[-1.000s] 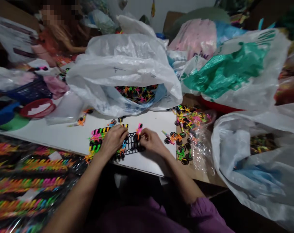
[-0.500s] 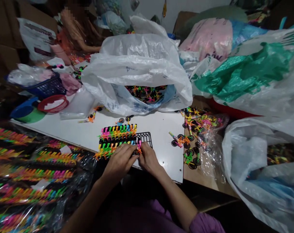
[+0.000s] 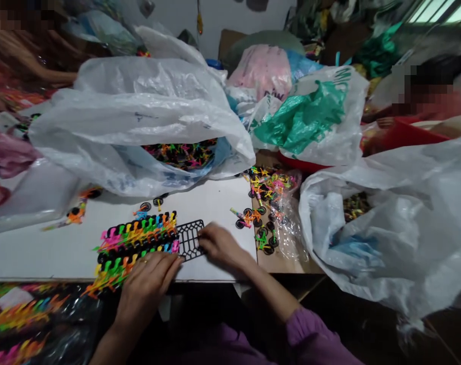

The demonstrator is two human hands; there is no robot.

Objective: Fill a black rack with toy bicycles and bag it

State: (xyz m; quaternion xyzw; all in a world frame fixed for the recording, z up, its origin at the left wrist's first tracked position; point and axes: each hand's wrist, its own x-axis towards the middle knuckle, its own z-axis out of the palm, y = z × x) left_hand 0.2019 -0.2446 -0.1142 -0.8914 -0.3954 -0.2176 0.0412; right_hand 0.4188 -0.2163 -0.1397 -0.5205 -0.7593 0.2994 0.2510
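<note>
I am resting my left hand [image 3: 145, 289] on the lower part of the rows of small plastic toy bicycles [image 3: 135, 238], and it is lying open, with the fingers together and not closing on anything. My right hand [image 3: 221, 246] is reaching to the black plastic grid [image 3: 190, 240], and its fingertips [image 3: 202, 234] are touching the right edge of it, but I cannot tell if they are really gripping it. The two hands are staying apart, with the lower part of the grid between them. The grid is lying flat on the white surface [image 3: 36, 253], just beside the right end of the rows, which are showing pink, yellow, green and orange frames with black wheels. Some loose bicycles [image 3: 150, 205] are lying above the rows, and others [image 3: 247, 218] are lying near the right edge of the surface, close to a clear plastic bag [image 3: 287, 228] that is holding many more. Behind the rows, a big white plastic bag [image 3: 139, 101] is standing open over a pile of bicycles [image 3: 181, 154], and another white bag [image 3: 367, 243] is sitting on the right. My purple sleeve [image 3: 310, 337] is showing at the bottom, and another person [image 3: 435, 101] is appearing far at the upper right, beside a red basin [image 3: 405, 134].
</note>
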